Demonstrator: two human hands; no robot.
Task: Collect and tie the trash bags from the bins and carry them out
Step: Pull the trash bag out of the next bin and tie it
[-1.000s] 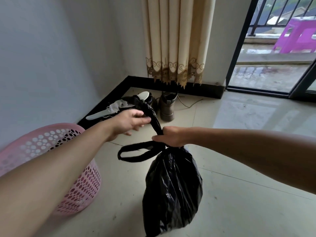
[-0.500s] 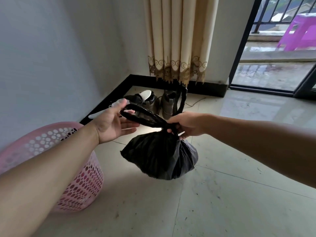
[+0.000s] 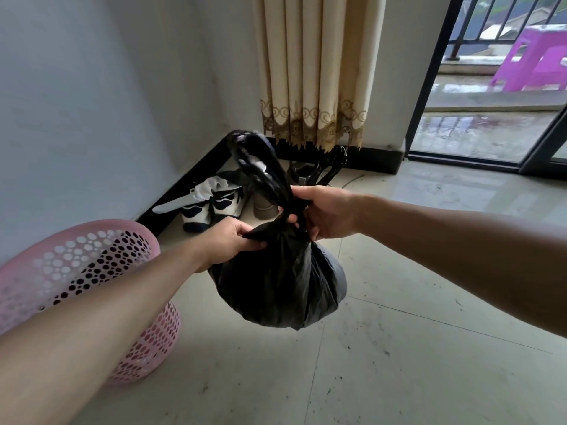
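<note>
- Pink bin (image 3: 153, 338): stands on the floor (image 3: 399, 363) at far left, by the wall. No liner is visible over its rim, so it looks already emptied. It sits just beside the person's left forearm, so the bag probably came from it.
- Left hand (image 3: 228, 243): fingers and thumb pinch the black plastic at the bag's shoulder, just under the gathered top. This likely steadies the body so that the top can be cinched against it.
- Shoes (image 3: 196, 210): on the floor by the skirting, behind the hands and well clear of the work.
- Trash bag (image 3: 276, 286): hangs in the air between the two hands, above the floor and right of the bin. The body is bunched round and full-looking.
- Handle loops (image 3: 257, 167): stick up and away from the gathered top, slack and blurred. Whether the knot is finished can't be told.
- Right hand (image 3: 328, 210): fingers are curled tight round the twisted top and carry most of the weight. Gripping at the choke point keeps the mouth closed while the tie is snugged.
- Door frame (image 3: 428, 81): at far right, with wet balcony paving beyond it. It is one possible way out for the carry step.
- Judgement: tying is near its end and the carry-out has not started.
</note>
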